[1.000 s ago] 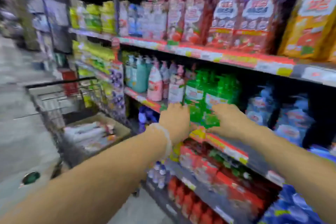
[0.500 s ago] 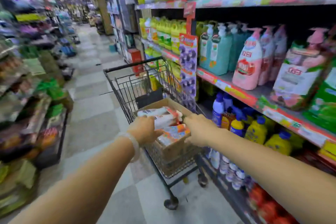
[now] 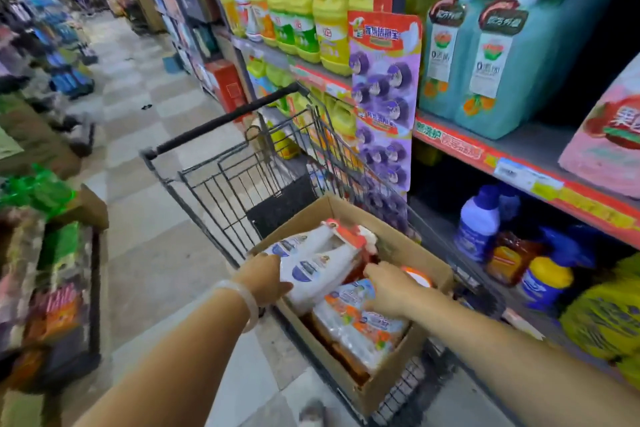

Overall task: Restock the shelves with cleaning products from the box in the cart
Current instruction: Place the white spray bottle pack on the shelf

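In the head view, a wire shopping cart (image 3: 242,180) is standing in a store aisle, parked just beside the shelving on the right. A cardboard box (image 3: 391,243) is sitting inside the cart's basket, open at the top and packed with cleaning products. Both bare forearms are reaching forward and down into it.

The left hand (image 3: 263,279), with a pale bangle (image 3: 242,302) circling its wrist, is closing its fingers around the near end of a bundle of white bottles (image 3: 318,263) with blue labels and a red card at the far end. The bundle is lying tilted across the top of the box, its far end raised; the thumb is pressing on top and the other fingers are curling underneath, so this hand is gripping it.

The right hand (image 3: 391,288) is lying palm down, fingers spread and half curled, on top of a clear-wrapped pack with orange print (image 3: 356,326), which is resting in the near part of the box. The fingertips are touching the wrap and reaching toward the white bundle; whether they are actually gripping anything cannot be told. An orange-rimmed round lid (image 3: 417,276) is peeking out just behind this hand.

On the shelf (image 3: 512,166) to the right, teal pump bottles (image 3: 498,55) are standing upright, with yellow jugs (image 3: 329,28) farther along the same level. A hanging strip of purple items (image 3: 382,97) is dangling beside the cart. On the lower shelf, blue and yellow-capped bottles (image 3: 481,218) are standing close together. The tiled floor (image 3: 152,253) is running down the aisle to the left.
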A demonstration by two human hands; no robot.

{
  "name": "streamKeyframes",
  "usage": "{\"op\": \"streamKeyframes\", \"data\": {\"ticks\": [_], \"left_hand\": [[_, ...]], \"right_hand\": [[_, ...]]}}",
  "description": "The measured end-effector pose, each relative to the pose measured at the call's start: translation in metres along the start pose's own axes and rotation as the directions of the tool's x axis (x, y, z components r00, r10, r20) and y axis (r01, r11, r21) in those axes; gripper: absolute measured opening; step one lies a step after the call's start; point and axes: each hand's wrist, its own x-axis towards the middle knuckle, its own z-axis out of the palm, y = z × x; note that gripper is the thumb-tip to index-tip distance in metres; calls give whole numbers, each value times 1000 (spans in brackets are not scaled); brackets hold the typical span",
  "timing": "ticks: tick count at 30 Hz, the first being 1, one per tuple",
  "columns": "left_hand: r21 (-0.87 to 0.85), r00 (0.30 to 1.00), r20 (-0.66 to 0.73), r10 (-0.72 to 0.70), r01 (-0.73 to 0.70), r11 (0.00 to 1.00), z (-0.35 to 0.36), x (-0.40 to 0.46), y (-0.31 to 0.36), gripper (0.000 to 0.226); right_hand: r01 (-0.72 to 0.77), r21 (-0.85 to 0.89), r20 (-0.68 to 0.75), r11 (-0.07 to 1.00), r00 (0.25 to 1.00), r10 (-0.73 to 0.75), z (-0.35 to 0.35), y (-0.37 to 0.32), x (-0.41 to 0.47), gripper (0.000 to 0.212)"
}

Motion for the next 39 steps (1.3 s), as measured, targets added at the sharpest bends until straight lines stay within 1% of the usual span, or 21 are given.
{"op": "streamKeyframes", "data": {"ticks": [3,4,6,8,10,11,12,13,16,18,21,22,24,26,30,32,33,35,36,38,39], "left_hand": [[28,998,53,27,-29,999,3,86,-24,51],[19,997,57,51,-52,998,7,116,-32,54],[-2,989,104,101,-101,995,20,166,-43,58],[-23,975,162,151,-149,989,29,207,-50,63],[-57,960,187,207,-200,978,40,244,-58,64],[-87,953,207,223,-209,974,46,260,-60,64],[-111,946,225,234,-214,971,52,275,-62,61],[-121,940,248,235,-210,970,61,289,-66,59],[-155,899,342,272,-232,960,79,312,-72,73],[-203,875,414,249,-179,963,84,323,-74,77],[-242,847,487,212,-103,965,80,331,-71,73],[-245,849,491,193,-78,966,78,332,-70,73],[-264,841,507,191,-59,963,74,330,-70,74],[-319,821,540,187,-7,948,66,322,-69,67],[-370,801,534,272,-68,926,38,285,-45,39],[-428,791,495,361,-140,893,19,254,-24,27],[-458,785,451,425,-205,865,11,239,-13,29],[-483,773,363,521,-322,814,-5,200,14,35],[-494,765,318,560,-370,787,-14,178,29,37],[-503,745,206,634,-476,722,-24,136,59,37],[-502,729,150,667,-525,687,-26,114,75,35]], "right_hand": [[-79,228,34,970,997,73,9,1,59,13],[-115,315,50,942,993,104,12,1,78,11],[-174,450,72,876,985,158,21,-3,114,17],[-272,581,98,767,959,265,34,-8,147,13],[-357,696,152,623,922,357,56,-16,180,28],[-384,740,182,552,905,385,73,-16,195,43],[-413,768,209,490,885,417,90,-16,207,56],[-445,792,246,419,860,447,107,-15,216,59],[-475,855,298,207,778,554,123,-23,230,41],[-510,858,380,66,716,586,122,-28,236,31],[-514,853,460,-91,657,597,127,-24,243,59],[-512,851,469,-114,646,602,126,-23,240,54],[-506,851,481,-140,645,594,125,-22,232,40],[-487,862,469,-141,658,589,120,-19,219,43],[-397,912,375,-104,703,604,107,-10,177,48],[-327,940,313,-96,718,622,99,-5,147,51],[-290,955,258,-60,713,652,96,-1,129,61],[-200,980,135,11,700,702,92,12,88,95],[-152,988,78,41,697,713,89,18,63,101],[-89,991,-16,102,670,742,70,24,2,95],[-64,989,-62,132,634,771,60,26,-32,88]]}}
